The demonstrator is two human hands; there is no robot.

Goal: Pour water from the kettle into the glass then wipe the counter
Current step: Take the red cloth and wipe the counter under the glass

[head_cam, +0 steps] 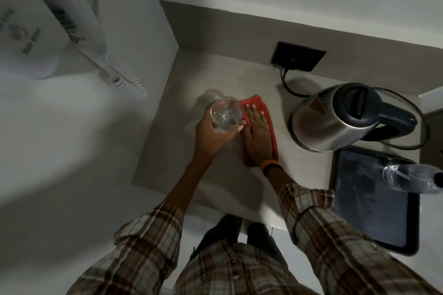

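- Pouring judged complete; glass [226,112] holds water, gripped round its wall by left hand [213,133], apparently lifted off counter [215,182]; kettle [335,117] stands at 3 o'clock.
- Wiping underway; right hand [257,135], fingers spread, presses flat on red cloth [272,137]; remaining counter judged unwiped.

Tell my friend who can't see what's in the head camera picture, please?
A person's left hand holds a glass with a little water above a grey counter, while the right hand presses flat on a red cloth. To the right stand a steel kettle and a dark tray with a plastic bottle.
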